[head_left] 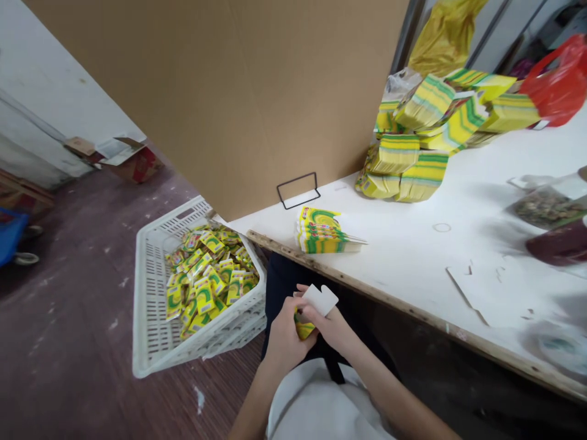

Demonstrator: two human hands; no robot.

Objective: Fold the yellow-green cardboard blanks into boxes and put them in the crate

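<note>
Over my lap, at the table's front edge, both hands are closed around one small yellow-and-green card packet (304, 330). A white notched flap (320, 299) sticks up from it. My left hand (285, 335) wraps its left side, and my right hand (324, 324) pinches near the base of the flap. Fingers cover most of the packet. Just ahead on the white table (394, 238) lies a fanned stack of similar flat printed cards (323, 231). To my left, a white plastic basket (145, 305) holds many yellow-green packets (204, 290).
A large cardboard box (257, 98) rises at the table's back left, with a black wire stand (299, 190) before it. Bundles of printed cards (422, 171) are piled farther right. A clear bag of small brownish pieces (548, 205) and a red bag (562, 85) lie at right.
</note>
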